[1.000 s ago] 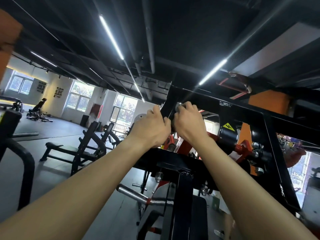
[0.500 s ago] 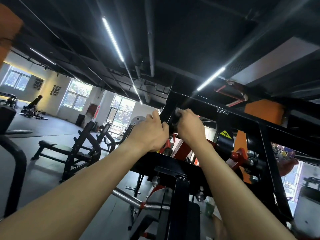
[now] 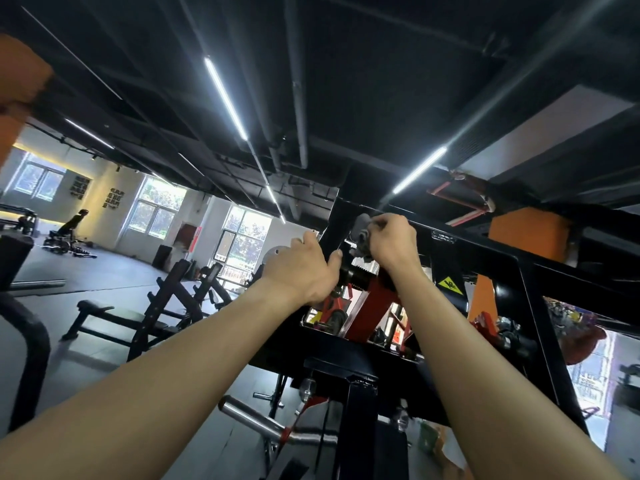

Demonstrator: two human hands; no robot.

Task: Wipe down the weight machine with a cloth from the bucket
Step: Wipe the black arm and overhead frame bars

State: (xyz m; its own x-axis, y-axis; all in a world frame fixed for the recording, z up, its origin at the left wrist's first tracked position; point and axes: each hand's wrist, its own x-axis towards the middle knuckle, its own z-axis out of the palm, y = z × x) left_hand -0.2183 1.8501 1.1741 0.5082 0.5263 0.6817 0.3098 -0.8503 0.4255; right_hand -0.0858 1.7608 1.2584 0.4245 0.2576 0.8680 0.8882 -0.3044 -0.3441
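While two bare arms stretch up and away, one grey cloth (image 3: 362, 230) sits bunched in the right hand (image 3: 391, 244). Its fingers curl round the cloth, up against the top black bar of the one weight machine (image 3: 356, 427). Just left, the left hand (image 3: 301, 271) curls by the machine's post. Whether it grips, I cannot tell.

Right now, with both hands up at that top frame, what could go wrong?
1. The right hand pinches a bunched grey cloth just above the red linkage; a loose end could snag there.
2. The right hand and the left hand are close to what look like moving parts, and a yellow warning label is nearby. Fingers could get pinched if anything on the black frame shifts.
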